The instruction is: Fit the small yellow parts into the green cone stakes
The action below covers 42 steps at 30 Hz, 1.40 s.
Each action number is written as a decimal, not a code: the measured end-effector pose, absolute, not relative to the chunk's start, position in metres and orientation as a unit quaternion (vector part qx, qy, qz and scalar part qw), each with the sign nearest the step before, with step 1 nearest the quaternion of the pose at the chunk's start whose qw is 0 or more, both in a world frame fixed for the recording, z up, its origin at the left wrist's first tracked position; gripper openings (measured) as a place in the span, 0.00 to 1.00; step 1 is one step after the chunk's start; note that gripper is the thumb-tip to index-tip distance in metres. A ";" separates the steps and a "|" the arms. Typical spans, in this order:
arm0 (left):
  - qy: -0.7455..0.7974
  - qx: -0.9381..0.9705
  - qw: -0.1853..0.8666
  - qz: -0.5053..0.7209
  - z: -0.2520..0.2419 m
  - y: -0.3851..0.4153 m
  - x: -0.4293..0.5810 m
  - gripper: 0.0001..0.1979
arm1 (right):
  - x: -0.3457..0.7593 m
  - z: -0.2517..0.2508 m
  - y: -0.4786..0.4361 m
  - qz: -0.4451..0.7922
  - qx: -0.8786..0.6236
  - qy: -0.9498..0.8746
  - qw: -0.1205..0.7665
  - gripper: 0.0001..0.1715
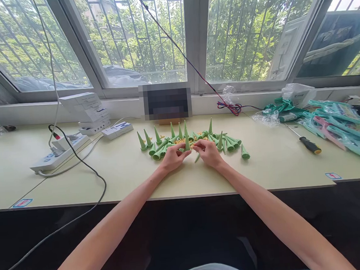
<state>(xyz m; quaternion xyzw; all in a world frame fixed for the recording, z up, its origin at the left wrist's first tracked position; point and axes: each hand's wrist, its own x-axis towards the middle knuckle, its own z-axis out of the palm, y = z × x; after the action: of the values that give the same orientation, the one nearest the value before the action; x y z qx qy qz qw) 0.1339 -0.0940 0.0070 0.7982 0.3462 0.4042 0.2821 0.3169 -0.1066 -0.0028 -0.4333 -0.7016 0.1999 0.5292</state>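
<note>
Between the thumb and fingers of my left hand (pixel 173 157) an upright green cone (pixel 187 142) is gripped, its tip pointing up. My right hand (pixel 209 152) is closed in a pinch just right of it; whatever is in its fingertips is too small to make out. Below those fingertips a thin green tip (pixel 197 158) shows on the table. Behind both hands lies a heap of small yellowish pieces (pixel 179 141), partly hidden. Several more green cones surround it, some standing, such as the cone (pixel 141 141) at the left, others lying, such as the cone (pixel 245 152) at the right.
On the left of the table (pixel 124 181) are a power strip (pixel 59 152) with cables and stacked white boxes (pixel 86 111). A screwdriver (pixel 308 143) and bagged teal items (pixel 347 126) lie on the right. A blurred dark object (pixel 165 103) stands by the window.
</note>
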 end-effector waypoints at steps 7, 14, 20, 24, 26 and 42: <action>0.347 0.800 0.277 0.404 0.008 -0.095 0.134 0.16 | 0.318 -0.001 -0.107 0.193 -0.444 -0.709 0.513 0.10; 0.346 0.802 0.264 0.410 0.006 -0.094 0.134 0.16 | 0.319 -0.002 -0.107 0.187 -0.446 -0.717 0.502 0.13; 0.334 0.806 0.263 0.411 0.004 -0.093 0.134 0.15 | 0.320 -0.004 -0.106 0.180 -0.455 -0.721 0.491 0.15; 0.332 0.809 0.262 0.409 0.005 -0.093 0.134 0.16 | 0.320 -0.003 -0.107 0.182 -0.457 -0.721 0.489 0.14; 0.333 0.810 0.260 0.406 0.006 -0.094 0.134 0.16 | 0.320 -0.002 -0.107 0.189 -0.457 -0.718 0.490 0.13; 0.328 0.819 0.255 0.395 0.008 -0.096 0.135 0.16 | 0.321 0.001 -0.110 0.192 -0.437 -0.723 0.500 0.08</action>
<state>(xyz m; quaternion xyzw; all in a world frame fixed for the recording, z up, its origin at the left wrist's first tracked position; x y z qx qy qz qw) 0.1346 -0.0957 0.0081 0.8193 0.3284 0.3947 0.2553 0.3209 -0.1095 0.0006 -0.4367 -0.7232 0.1917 0.4995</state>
